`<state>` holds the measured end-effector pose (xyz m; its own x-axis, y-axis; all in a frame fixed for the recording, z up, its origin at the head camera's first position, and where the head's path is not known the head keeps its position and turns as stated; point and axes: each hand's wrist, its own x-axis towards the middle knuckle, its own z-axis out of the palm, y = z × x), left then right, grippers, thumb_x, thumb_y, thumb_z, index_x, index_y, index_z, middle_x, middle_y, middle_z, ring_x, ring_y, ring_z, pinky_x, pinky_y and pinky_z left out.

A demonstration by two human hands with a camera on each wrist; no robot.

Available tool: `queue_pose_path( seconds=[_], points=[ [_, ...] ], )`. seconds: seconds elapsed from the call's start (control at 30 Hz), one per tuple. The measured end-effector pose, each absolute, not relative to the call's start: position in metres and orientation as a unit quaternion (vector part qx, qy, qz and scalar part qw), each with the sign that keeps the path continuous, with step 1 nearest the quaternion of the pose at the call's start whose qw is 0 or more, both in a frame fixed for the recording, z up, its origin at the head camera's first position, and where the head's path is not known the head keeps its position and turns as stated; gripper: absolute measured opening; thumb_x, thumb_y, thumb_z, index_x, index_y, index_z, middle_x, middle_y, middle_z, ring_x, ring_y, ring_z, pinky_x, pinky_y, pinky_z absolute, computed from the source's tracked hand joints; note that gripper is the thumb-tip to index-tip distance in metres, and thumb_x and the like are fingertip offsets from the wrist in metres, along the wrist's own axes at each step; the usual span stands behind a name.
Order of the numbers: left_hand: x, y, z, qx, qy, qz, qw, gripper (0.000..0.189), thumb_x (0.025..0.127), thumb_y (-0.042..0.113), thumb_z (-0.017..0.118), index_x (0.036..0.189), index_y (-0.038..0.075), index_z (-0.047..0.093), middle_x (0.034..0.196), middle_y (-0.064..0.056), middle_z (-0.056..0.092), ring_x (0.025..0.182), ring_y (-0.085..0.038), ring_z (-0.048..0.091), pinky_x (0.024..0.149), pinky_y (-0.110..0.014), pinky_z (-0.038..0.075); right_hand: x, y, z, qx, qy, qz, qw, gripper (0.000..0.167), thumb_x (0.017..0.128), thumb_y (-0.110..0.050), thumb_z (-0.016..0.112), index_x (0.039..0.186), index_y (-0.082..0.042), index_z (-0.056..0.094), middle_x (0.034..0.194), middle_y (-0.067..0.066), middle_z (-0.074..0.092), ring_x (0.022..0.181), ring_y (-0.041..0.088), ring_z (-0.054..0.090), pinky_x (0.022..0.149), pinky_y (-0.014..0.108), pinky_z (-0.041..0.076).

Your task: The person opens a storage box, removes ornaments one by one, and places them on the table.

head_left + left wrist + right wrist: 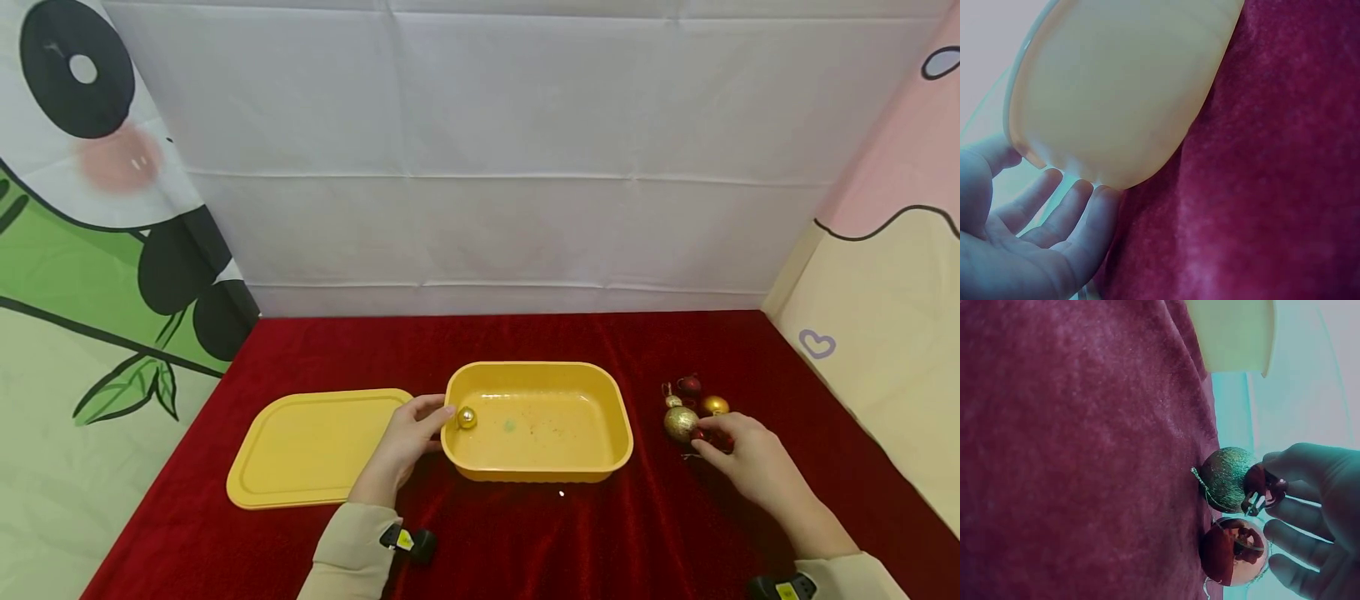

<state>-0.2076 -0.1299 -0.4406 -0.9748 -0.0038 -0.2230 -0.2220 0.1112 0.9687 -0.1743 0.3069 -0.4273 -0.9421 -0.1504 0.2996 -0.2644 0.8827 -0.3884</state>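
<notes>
My left hand grips the left end of a yellow plastic box, thumb at the rim and fingers against the outer wall. Inside the box, near that thumb, lies a small shiny gold bauble. At the right, my right hand pinches a small dark red bauble between thumb and fingers. Close by are a glittery gold bauble and a larger shiny red bauble, which the hand partly hides in the head view. A shiny gold bauble and a dark red one lie behind.
A yellow lid lies flat left of the box, partly behind my left forearm. Dark red cloth covers the table. A white fabric backdrop rises along the back edge, with printed cloth at both sides.
</notes>
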Motion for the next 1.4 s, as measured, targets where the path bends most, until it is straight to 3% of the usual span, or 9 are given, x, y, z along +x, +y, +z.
queue_pose_path(
  seconds=[0.47, 0.77, 1.1, 1.4],
  points=[
    [-0.207, -0.130, -0.438, -0.075, 0.738, 0.665, 0.085, 0.044, 0.092, 0.027, 0.062, 0.130, 0.006, 0.053, 0.126, -0.016, 0.056, 0.100, -0.022, 0.061, 0.077, -0.036, 0.056, -0.174, 0.304, -0.433, 0.110, -0.963, 0.218, 0.112, 0.020, 0.077, -0.008, 0.073, 0.095, -0.003, 0.067, 0.081, 0.004, 0.066, 0.069, 0.015, 0.060, 0.060, 0.032, 0.048],
    [-0.207, -0.130, -0.437, -0.077, 0.737, 0.666, 0.084, 0.043, 0.092, 0.026, 0.062, 0.129, 0.006, 0.054, 0.124, -0.015, 0.058, 0.096, -0.019, 0.062, 0.076, -0.034, 0.057, -0.171, 0.302, -0.430, 0.102, -0.967, 0.213, 0.098, 0.022, 0.079, -0.010, 0.072, 0.099, -0.002, 0.067, 0.088, 0.009, 0.068, 0.076, 0.022, 0.065, 0.066, 0.041, 0.051],
    [-0.206, -0.131, -0.438, -0.075, 0.736, 0.667, 0.084, 0.043, 0.092, 0.026, 0.062, 0.129, 0.006, 0.054, 0.124, -0.016, 0.058, 0.093, -0.019, 0.062, 0.075, -0.034, 0.057, -0.170, 0.296, -0.422, 0.116, -0.957, 0.218, 0.150, 0.023, 0.080, -0.016, 0.073, 0.099, -0.004, 0.069, 0.095, 0.013, 0.069, 0.087, 0.032, 0.063, 0.076, 0.051, 0.050],
    [-0.206, -0.132, -0.438, -0.073, 0.736, 0.667, 0.084, 0.041, 0.092, 0.025, 0.061, 0.128, 0.006, 0.054, 0.123, -0.016, 0.058, 0.092, -0.019, 0.062, 0.074, -0.034, 0.057, -0.174, 0.289, -0.418, 0.136, -0.948, 0.216, 0.192, 0.022, 0.077, -0.014, 0.075, 0.096, -0.005, 0.069, 0.088, 0.009, 0.068, 0.073, 0.023, 0.060, 0.062, 0.038, 0.048]
  ],
)
